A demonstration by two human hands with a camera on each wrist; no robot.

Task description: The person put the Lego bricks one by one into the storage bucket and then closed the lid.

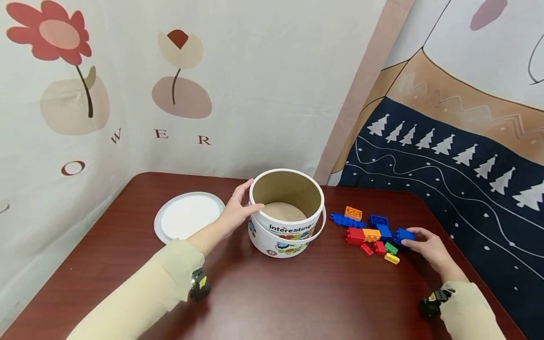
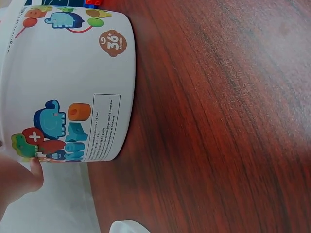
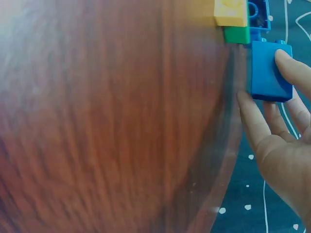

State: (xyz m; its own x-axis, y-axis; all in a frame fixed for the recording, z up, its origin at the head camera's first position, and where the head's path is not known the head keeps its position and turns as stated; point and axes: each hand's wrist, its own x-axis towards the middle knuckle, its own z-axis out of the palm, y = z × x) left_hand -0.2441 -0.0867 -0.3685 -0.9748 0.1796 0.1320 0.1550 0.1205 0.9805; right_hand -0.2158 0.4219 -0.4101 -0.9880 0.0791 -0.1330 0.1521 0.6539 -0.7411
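Note:
A white toy bucket (image 1: 276, 248) with printed toy pictures stands upright and lidless near the middle of the table. My left hand (image 1: 231, 212) holds its left side at the rim, the thumb lying over the edge. The left wrist view has the bucket's printed wall (image 2: 73, 82) close up, with one fingertip touching it. On the right, my right hand (image 1: 433, 250) pinches a blue building block (image 3: 269, 73) between thumb and fingers. That block is at the right end of a group of loose blocks, close to a small green block (image 1: 391, 248).
Red, orange, blue and yellow blocks lie together right of the bucket, among them a red block (image 1: 354, 236) and a yellow one (image 1: 392, 258). A round white lid (image 1: 191, 215) lies left of the bucket. The bucket's handle (image 1: 316, 233) hangs down in front. Printed cloth (image 1: 272, 94) borders the brown table (image 1: 297, 302).

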